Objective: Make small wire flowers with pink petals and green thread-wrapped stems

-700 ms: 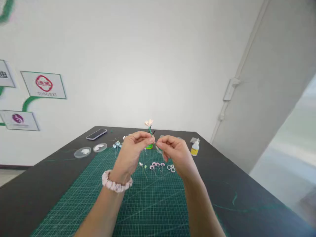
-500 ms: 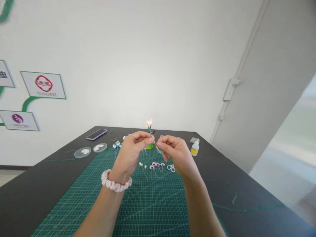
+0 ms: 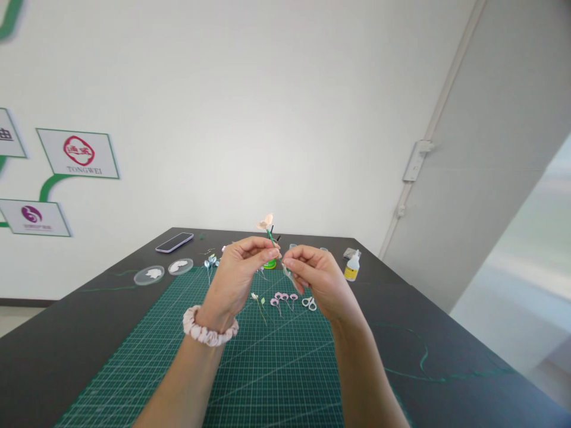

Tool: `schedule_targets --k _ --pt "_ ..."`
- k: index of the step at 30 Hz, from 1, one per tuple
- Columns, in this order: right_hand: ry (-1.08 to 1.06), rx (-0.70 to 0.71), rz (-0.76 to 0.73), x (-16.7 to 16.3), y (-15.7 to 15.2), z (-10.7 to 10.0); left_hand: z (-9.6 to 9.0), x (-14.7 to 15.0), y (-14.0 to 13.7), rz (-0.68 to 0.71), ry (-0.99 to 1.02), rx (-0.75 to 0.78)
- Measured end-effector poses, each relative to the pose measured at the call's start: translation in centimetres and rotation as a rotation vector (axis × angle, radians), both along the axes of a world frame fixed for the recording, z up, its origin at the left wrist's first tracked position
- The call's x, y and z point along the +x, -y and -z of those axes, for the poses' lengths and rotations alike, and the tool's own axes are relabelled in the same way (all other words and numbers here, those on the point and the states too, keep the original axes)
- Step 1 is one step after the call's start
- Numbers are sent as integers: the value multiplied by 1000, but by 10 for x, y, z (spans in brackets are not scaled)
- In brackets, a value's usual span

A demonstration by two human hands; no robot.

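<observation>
A pale peach craft flower [image 3: 265, 222] on a green-wrapped stem stands upright above my left hand [image 3: 243, 267]. The thumb and fingertips of that hand are pinched on the stem. Just to the right, my right hand [image 3: 314, 276] is closed in a pinch near the stem's lower end, with a whitish-green strip hanging below its fingertips; whether it grips the strip, the stem or both I cannot tell. Beneath the hands, several pink flowers [image 3: 284, 297] on wire stems and a small white flower [image 3: 254, 296] lie on the green cutting mat [image 3: 276, 368].
White-handled scissors [image 3: 309, 303] rest on the mat. A glue bottle [image 3: 352, 266] stands at the right. Blue flowers [image 3: 211, 261], two clear dishes with white pieces [image 3: 149, 275] and a phone [image 3: 175, 242] are at the left. Green thread [image 3: 423, 356] trails over the dark table [image 3: 446, 333].
The flower has turned about its stem and tilted slightly left, its petals now showing from another side. Both hands stay in nearly the same place.
</observation>
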State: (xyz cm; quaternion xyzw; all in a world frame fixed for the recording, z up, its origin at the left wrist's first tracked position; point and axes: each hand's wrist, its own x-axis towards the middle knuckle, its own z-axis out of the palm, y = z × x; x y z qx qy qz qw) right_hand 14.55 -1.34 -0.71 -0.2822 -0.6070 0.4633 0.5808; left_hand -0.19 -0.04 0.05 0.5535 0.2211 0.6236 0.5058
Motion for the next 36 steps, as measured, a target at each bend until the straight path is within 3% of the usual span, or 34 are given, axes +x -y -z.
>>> schedule_targets --k 14,36 --pt "-77 -56 -97 -3 2 -3 3 0 -2 -10 2 52" --pt "-56 -59 -82 -4 2 -4 0 3 0 17 39 18"
